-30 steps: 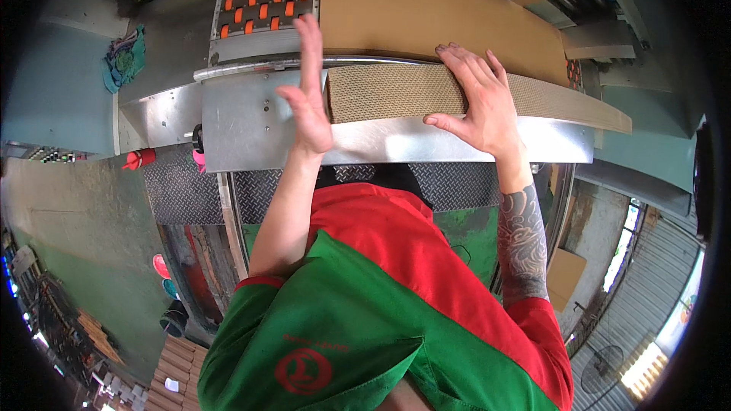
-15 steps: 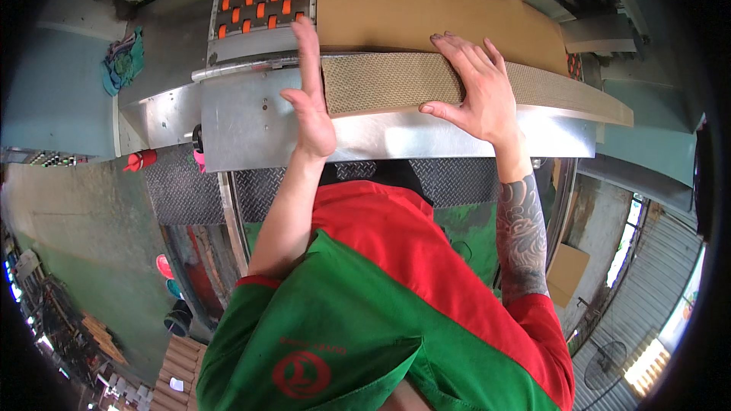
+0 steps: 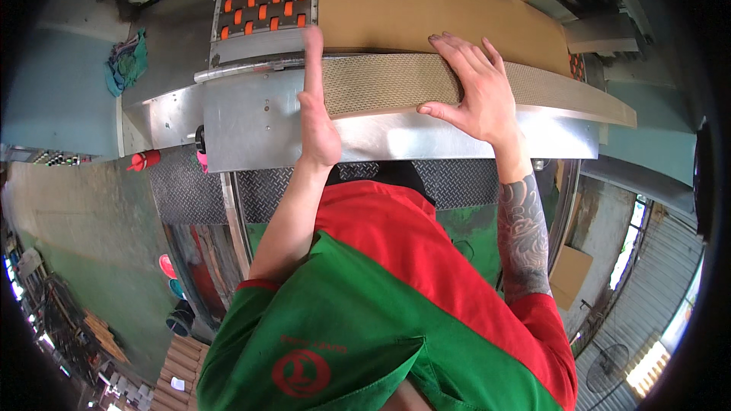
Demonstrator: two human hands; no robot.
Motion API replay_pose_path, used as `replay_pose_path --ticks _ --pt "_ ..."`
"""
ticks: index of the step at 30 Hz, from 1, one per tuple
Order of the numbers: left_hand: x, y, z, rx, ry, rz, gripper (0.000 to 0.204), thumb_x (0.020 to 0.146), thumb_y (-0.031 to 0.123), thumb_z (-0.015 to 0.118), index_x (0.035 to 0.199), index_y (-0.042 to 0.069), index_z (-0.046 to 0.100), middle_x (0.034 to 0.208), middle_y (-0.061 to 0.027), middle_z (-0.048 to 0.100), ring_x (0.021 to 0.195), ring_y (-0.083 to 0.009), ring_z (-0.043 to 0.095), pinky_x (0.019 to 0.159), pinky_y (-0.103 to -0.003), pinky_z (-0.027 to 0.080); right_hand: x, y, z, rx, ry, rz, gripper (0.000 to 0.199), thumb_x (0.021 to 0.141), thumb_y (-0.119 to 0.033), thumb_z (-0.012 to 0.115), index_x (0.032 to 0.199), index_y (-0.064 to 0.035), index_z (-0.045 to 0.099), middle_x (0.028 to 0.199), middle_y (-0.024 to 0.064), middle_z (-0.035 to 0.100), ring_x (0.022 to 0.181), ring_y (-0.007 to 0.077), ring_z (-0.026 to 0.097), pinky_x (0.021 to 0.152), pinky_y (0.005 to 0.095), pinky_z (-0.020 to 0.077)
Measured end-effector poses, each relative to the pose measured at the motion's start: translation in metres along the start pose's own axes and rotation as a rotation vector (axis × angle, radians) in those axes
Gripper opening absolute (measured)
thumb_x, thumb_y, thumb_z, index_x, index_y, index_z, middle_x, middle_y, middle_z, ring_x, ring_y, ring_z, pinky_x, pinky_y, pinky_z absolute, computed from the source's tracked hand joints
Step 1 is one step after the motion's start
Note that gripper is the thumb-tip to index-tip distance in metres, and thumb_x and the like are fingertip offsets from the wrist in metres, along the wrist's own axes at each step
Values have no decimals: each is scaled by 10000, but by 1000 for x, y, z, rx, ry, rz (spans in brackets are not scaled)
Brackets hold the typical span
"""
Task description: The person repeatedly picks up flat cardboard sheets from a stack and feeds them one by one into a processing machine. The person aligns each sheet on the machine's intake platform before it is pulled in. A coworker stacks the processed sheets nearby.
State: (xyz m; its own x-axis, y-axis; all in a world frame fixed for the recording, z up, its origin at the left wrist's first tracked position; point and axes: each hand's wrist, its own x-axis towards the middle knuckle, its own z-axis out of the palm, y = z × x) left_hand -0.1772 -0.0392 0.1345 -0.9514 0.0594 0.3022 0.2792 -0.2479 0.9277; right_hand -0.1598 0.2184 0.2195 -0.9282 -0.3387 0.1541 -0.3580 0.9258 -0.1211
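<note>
Taking the person's belt as the clock's centre, with twelve straight ahead, I see first the green and red shirt [image 3: 381, 259], then the metal table [image 3: 244, 122] spanning ten to two. At eleven, the left hand [image 3: 316, 118] stands edge-on, its straight fingers [image 3: 313, 68] pointing toward twelve and gripping nothing. Its palm is right at the left end of the corrugated stack [image 3: 388, 84]; whether it truly touches, I can't tell. Between one and two, the right hand [image 3: 483, 99] lies across that stack, fingers spread wide, the thumb by the near edge and the fingertips reaching the far edge; how firmly it presses, I can't say. The stack itself lies lengthwise on the table, running from just short of twelve round to two, fluted edges facing up. Past it, between twelve and one, lies a broad brown cardboard sheet [image 3: 434, 4], with orange rollers [image 3: 263, 11] beside it at eleven. Farther off are a red bottle-like object [image 3: 143, 160] at nine, a crumpled teal cloth [image 3: 126, 61] at ten and a fan [image 3: 607, 365] at four.
</note>
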Motion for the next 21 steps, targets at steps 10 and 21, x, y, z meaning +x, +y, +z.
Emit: replay_pose_path --ticks 10,21 --pt "7 -6 7 94 -24 53 933 1027 723 98 1660 41 170 1706 -188 237 1590 -334 192 1289 -468 77 -2 -1 0 1 31 -4 942 757 -750 717 1421 -99 568 1407 113 621 1350 294 559 1213 568 300" --pt "-10 -36 3 285 151 248 746 1035 578 379 1348 -83 526 1235 -207 618 1153 -306 606 1005 -425 469 -6 -2 -4 45 35 4 919 774 -733 720 1410 -86 573 1397 137 620 1362 306 543 1200 567 317"
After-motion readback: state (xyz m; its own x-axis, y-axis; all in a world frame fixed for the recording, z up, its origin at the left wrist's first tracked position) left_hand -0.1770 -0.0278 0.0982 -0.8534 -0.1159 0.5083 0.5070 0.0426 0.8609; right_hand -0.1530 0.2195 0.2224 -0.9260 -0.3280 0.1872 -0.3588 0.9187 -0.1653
